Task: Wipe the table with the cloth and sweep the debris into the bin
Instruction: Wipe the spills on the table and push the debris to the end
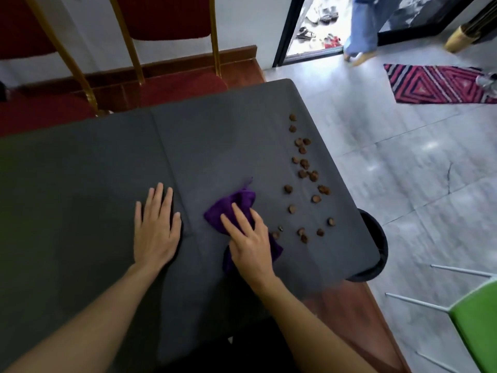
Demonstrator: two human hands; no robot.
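Observation:
A crumpled purple cloth (234, 204) lies on the dark grey table (107, 170), and my right hand (250, 243) presses flat on it with fingers spread. My left hand (157, 227) rests palm-down on the table to the left of the cloth, holding nothing. Several brown bits of debris (305, 164) are scattered in a band along the table's right side, to the right of the cloth. A black bin (376, 254) stands on the floor beneath the table's right front corner, mostly hidden by the tabletop.
Two red chairs with gold frames (172, 49) stand behind the table. A green chair (476, 327) is at the lower right. A striped rug (435, 83) lies on the grey floor, and a person's legs (363, 28) are at the doorway.

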